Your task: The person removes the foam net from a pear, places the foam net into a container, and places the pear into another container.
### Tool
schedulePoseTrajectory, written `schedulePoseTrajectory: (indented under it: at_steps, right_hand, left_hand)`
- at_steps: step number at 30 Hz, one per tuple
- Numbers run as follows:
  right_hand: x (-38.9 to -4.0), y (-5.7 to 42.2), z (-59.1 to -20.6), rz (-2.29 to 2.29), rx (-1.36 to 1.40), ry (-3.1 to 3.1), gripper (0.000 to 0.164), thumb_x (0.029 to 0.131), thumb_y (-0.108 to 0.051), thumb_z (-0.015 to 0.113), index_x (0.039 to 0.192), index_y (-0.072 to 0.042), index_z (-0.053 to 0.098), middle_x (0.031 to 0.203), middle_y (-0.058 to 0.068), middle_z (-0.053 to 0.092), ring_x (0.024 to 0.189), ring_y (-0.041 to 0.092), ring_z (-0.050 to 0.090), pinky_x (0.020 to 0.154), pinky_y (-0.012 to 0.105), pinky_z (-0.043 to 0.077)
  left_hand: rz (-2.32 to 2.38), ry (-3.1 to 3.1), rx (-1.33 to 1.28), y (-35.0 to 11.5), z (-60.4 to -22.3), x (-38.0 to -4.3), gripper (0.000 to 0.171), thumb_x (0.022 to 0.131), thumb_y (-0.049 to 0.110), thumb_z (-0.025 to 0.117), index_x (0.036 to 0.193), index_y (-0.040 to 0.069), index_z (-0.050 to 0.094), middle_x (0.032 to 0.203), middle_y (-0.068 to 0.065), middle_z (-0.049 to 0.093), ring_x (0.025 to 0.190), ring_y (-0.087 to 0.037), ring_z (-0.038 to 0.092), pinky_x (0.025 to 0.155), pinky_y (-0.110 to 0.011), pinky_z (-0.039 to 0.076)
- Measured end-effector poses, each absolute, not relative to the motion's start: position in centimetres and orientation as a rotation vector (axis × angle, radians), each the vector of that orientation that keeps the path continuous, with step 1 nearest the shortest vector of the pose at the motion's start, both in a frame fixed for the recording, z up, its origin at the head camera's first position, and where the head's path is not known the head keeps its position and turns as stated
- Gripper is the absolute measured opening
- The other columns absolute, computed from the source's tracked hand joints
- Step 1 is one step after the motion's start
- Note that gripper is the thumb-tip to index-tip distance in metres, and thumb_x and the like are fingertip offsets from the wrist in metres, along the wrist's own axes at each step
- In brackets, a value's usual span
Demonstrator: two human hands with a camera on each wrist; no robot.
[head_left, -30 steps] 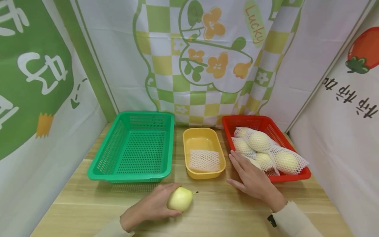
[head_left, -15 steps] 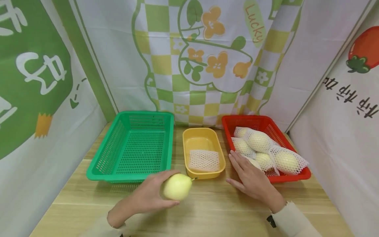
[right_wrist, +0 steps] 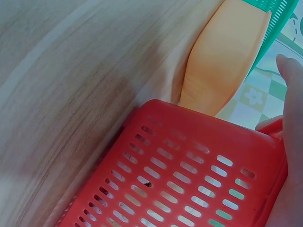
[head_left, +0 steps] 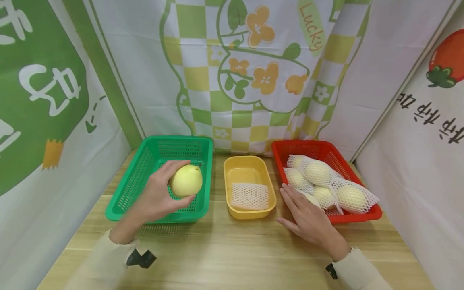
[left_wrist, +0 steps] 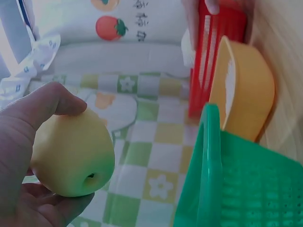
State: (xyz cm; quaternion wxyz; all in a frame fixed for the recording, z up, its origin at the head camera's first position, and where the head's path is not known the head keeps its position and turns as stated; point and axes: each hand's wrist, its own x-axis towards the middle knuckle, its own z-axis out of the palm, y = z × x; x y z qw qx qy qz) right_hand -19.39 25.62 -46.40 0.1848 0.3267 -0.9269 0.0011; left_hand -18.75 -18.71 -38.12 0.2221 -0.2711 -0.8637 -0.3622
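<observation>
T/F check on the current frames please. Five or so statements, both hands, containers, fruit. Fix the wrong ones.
1. The left grip holds a bare pale yellow pear. True.
2. The yellow tub stands between the green basket and the red basket. True.
3. The right grip is pinching a second fruit. False: its fingers lie straight at the edge of the red basket.
4. The loose white foam net lies in the green basket. False: it lies in the yellow tub.
5. The pears in the red basket are all bare. False: those in clear view are wrapped in white foam netting.
</observation>
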Motion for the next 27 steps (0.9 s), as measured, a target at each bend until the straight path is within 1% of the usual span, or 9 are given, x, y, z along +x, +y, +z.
schedulePoseTrajectory:
  at_steps: [4, 7, 10, 14, 17, 19, 23, 27]
  right_hand:
    - [-19.3, 25.6, -46.4, -0.001, 0.914, -2.631, 0.087, 0.1, -0.056, 0.064, 0.161, 0.001, 0.039, 0.167, 0.02, 0.043, 0.153, 0.036, 0.044, 0.122, 0.05, 0.044]
    - [-19.3, 25.7, -46.4, 0.0, 0.912, -2.638, 0.087, 0.101, -0.057, 0.063, 0.161, 0.001, 0.038, 0.167, 0.019, 0.041, 0.154, 0.035, 0.043, 0.123, 0.05, 0.043]
    - [-19.3, 25.7, -46.5, 0.003, 0.905, -2.634, 0.087, 0.1, -0.057, 0.064, 0.161, 0.001, 0.039, 0.167, 0.019, 0.042, 0.154, 0.035, 0.044, 0.123, 0.05, 0.044]
    - [-19.4, 25.6, -46.4, -0.001, 0.889, -2.657, 0.088, 0.1, -0.057, 0.064, 0.161, 0.0, 0.039, 0.168, 0.018, 0.04, 0.154, 0.034, 0.043, 0.123, 0.05, 0.043]
    - [-19.4, 25.5, -46.2, -0.004, 0.879, -2.687, 0.088, 0.1, -0.057, 0.063, 0.162, -0.001, 0.037, 0.17, 0.017, 0.038, 0.156, 0.033, 0.041, 0.125, 0.049, 0.041]
    - [-19.4, 25.4, -46.1, -0.006, 0.875, -2.696, 0.088, 0.1, -0.057, 0.064, 0.162, -0.002, 0.037, 0.17, 0.017, 0.038, 0.156, 0.033, 0.04, 0.125, 0.049, 0.041]
    - [-19.3, 25.5, -46.0, 0.002, 0.872, -2.7, 0.088, 0.099, -0.055, 0.066, 0.163, -0.002, 0.037, 0.17, 0.016, 0.038, 0.157, 0.033, 0.04, 0.125, 0.048, 0.041]
    - [-19.3, 25.5, -46.1, 0.016, 0.874, -2.688, 0.088, 0.098, -0.054, 0.068, 0.162, -0.001, 0.038, 0.169, 0.017, 0.04, 0.156, 0.034, 0.041, 0.124, 0.049, 0.042]
  left_hand:
    - [-1.018, -2.48, -0.646, -19.5, -38.8, -19.7, 0.076, 0.073, 0.013, 0.09, 0.142, 0.007, 0.059, 0.13, -0.016, 0.061, 0.105, -0.031, 0.065, 0.071, -0.038, 0.06]
    - [-1.029, -2.568, -0.594, -19.8, -39.9, -20.1, 0.073, 0.075, 0.016, 0.089, 0.141, 0.005, 0.059, 0.13, -0.018, 0.062, 0.105, -0.035, 0.065, 0.071, -0.04, 0.059]
    - [-1.018, -2.655, -0.56, -20.0, -41.1, -20.5, 0.073, 0.078, 0.019, 0.09, 0.142, 0.002, 0.057, 0.133, -0.02, 0.064, 0.108, -0.036, 0.067, 0.074, -0.04, 0.06]
    - [-1.006, -2.741, -0.537, -20.1, -42.1, -20.9, 0.073, 0.079, 0.023, 0.09, 0.14, -0.001, 0.058, 0.132, -0.021, 0.069, 0.105, -0.033, 0.069, 0.073, -0.038, 0.06]
    - [-0.979, -2.792, -0.536, -20.0, -42.5, -21.1, 0.07, 0.078, 0.025, 0.09, 0.137, 0.0, 0.06, 0.126, -0.021, 0.072, 0.097, -0.029, 0.07, 0.069, -0.036, 0.057]
    - [-0.946, -2.823, -0.547, -19.9, -42.7, -21.4, 0.069, 0.077, 0.025, 0.091, 0.134, 0.0, 0.061, 0.122, -0.02, 0.073, 0.094, -0.027, 0.069, 0.069, -0.036, 0.056]
    - [-0.887, -2.878, -0.628, -19.7, -43.1, -22.0, 0.066, 0.076, 0.027, 0.094, 0.127, -0.001, 0.063, 0.115, -0.017, 0.073, 0.095, -0.026, 0.07, 0.071, -0.037, 0.058]
    - [-0.826, -2.916, -0.709, -19.2, -43.2, -22.8, 0.063, 0.074, 0.025, 0.096, 0.12, -0.001, 0.063, 0.106, -0.013, 0.073, 0.089, -0.023, 0.069, 0.07, -0.035, 0.058]
